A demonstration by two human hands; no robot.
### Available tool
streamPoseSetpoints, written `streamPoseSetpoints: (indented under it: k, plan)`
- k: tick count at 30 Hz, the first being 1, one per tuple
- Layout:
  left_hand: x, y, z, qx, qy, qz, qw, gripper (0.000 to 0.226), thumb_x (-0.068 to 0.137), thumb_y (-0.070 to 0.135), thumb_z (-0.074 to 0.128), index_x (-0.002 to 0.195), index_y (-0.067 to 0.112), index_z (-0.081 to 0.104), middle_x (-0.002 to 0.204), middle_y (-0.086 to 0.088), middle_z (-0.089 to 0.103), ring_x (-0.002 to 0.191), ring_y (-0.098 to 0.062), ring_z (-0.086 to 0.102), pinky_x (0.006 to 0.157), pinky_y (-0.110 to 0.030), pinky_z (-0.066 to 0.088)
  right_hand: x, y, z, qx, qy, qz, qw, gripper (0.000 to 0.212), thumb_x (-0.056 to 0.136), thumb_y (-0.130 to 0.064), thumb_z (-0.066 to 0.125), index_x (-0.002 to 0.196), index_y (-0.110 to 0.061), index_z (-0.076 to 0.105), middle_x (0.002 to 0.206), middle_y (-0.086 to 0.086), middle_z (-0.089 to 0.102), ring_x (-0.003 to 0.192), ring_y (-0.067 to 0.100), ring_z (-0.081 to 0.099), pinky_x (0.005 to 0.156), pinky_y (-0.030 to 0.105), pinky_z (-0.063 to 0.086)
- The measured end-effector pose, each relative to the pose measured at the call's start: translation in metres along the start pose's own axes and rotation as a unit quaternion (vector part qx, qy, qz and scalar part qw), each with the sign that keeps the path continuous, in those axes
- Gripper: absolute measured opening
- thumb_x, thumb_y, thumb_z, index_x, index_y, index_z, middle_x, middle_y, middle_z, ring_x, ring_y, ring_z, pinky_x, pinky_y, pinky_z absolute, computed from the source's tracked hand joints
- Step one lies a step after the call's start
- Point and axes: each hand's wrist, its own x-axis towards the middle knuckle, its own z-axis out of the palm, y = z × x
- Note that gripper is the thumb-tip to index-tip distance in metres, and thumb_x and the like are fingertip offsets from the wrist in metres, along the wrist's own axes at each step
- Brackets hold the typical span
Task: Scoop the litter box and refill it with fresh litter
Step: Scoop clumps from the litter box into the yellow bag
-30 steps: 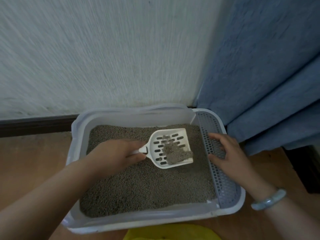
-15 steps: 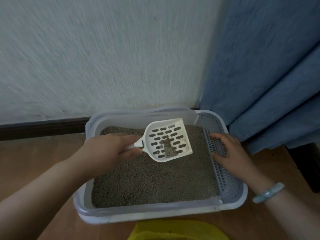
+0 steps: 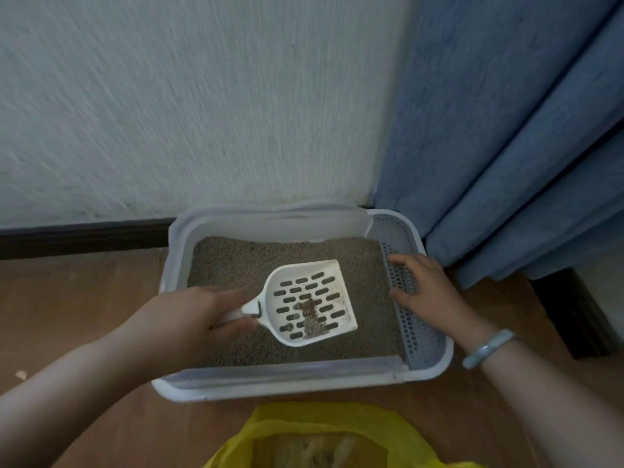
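Scoop (image 3: 312, 307): clenched in our left hand (image 3: 199, 319), above the litter (image 3: 236, 261) in the box (image 3: 297, 388) | Right hand (image 3: 427, 287): flat on the grille (image 3: 422, 336), grasping nothing | Risk: we judged a tilt would spill the clump (image 3: 312, 320) short of the bag (image 3: 324, 437).

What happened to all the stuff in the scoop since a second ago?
Most of the litter fell through the scoop; only a small clump remains. The left hand still grips the handle, and the right hand still rests on the box grate.
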Motion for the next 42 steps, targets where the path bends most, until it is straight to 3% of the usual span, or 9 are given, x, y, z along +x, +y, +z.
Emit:
streamPoseSetpoints:
  k: [4,9,12,15,18,21,29,38,42]
  plan:
    - [-0.039,0.009,0.011,-0.007,0.022,-0.005,1.000,0.065,0.073,0.079,0.011,0.108,0.039,0.049,0.087,0.016,0.055,0.075,0.002,0.052,0.065,-0.022,0.046,-0.011,-0.003,-0.004,-0.021,-0.035,-0.011,0.999,0.055,0.084,-0.019,0.068,0.133,-0.019,0.045,0.134,0.002,0.044,0.125,0.017,0.035,0.097,0.020,0.024]
    - [-0.082,0.018,0.035,-0.033,0.016,0.004,0.999,0.067,0.071,0.085,0.004,0.114,0.050,0.041,0.088,0.027,0.055,0.071,0.000,0.053,0.062,-0.023,0.045,-0.021,-0.008,-0.003,-0.067,-0.061,-0.031,0.995,0.051,0.085,-0.020,0.066,0.132,-0.014,0.047,0.141,0.005,0.041,0.131,0.021,0.034,0.105,0.027,0.025]
    - [-0.100,0.018,0.055,-0.017,0.012,0.019,1.000,0.078,0.067,0.087,-0.005,0.123,0.052,0.036,0.100,0.022,0.061,0.085,-0.005,0.061,0.068,-0.028,0.049,-0.025,-0.011,-0.003,-0.089,-0.068,-0.033,0.993,0.049,0.086,-0.020,0.065,0.132,-0.012,0.048,0.143,0.007,0.039,0.132,0.022,0.033,0.106,0.028,0.024]
    - [-0.112,0.017,0.073,0.002,0.002,0.026,1.000,0.068,0.075,0.081,0.008,0.128,0.049,0.037,0.113,0.021,0.061,0.093,-0.008,0.063,0.068,-0.030,0.052,-0.028,-0.011,-0.002,-0.108,-0.074,-0.038,0.991,0.048,0.086,-0.021,0.065,0.131,-0.010,0.049,0.144,0.008,0.037,0.133,0.025,0.032,0.108,0.032,0.025]
    - [-0.119,0.021,0.085,0.051,0.066,0.053,0.995,0.043,0.082,0.066,0.030,0.107,0.040,0.054,0.089,0.021,0.062,0.069,-0.008,0.065,0.042,-0.022,0.040,-0.031,-0.012,-0.002,-0.114,-0.073,-0.038,0.990,0.048,0.086,-0.021,0.065,0.130,-0.010,0.050,0.145,0.008,0.036,0.134,0.024,0.031,0.109,0.031,0.023]
    - [-0.125,0.026,0.099,0.091,0.073,0.056,0.992,0.033,0.081,0.058,0.039,0.090,0.034,0.059,0.073,0.015,0.057,0.060,-0.010,0.062,0.034,-0.023,0.036,-0.033,-0.014,-0.002,-0.116,-0.070,-0.039,0.990,0.048,0.086,-0.019,0.065,0.130,-0.009,0.050,0.146,0.008,0.035,0.134,0.024,0.030,0.109,0.028,0.021]
    - [-0.131,0.035,0.133,0.187,0.079,0.122,0.972,0.010,0.072,0.020,0.048,0.076,0.023,0.057,0.069,0.005,0.054,0.053,-0.019,0.056,0.041,-0.027,0.040,-0.035,-0.017,-0.003,-0.109,-0.073,-0.024,0.991,0.047,0.087,-0.017,0.063,0.131,-0.010,0.049,0.146,0.009,0.034,0.135,0.025,0.028,0.109,0.029,0.020]
    - [-0.122,0.038,0.132,0.184,0.106,0.161,0.964,0.026,0.061,0.012,0.076,0.073,0.021,0.055,0.066,0.005,0.054,0.052,-0.018,0.052,0.044,-0.026,0.039,-0.034,-0.017,-0.003,-0.119,-0.084,-0.022,0.989,0.049,0.086,-0.019,0.065,0.131,-0.011,0.049,0.148,0.010,0.032,0.136,0.025,0.027,0.111,0.031,0.020]
    - [-0.120,0.043,0.127,0.188,0.112,0.172,0.961,0.024,0.064,0.012,0.074,0.076,0.020,0.055,0.068,0.004,0.054,0.054,-0.019,0.053,0.045,-0.028,0.038,-0.034,-0.017,-0.002,-0.121,-0.086,-0.021,0.989,0.050,0.085,-0.020,0.066,0.131,-0.011,0.049,0.147,0.010,0.033,0.135,0.026,0.029,0.111,0.034,0.022]
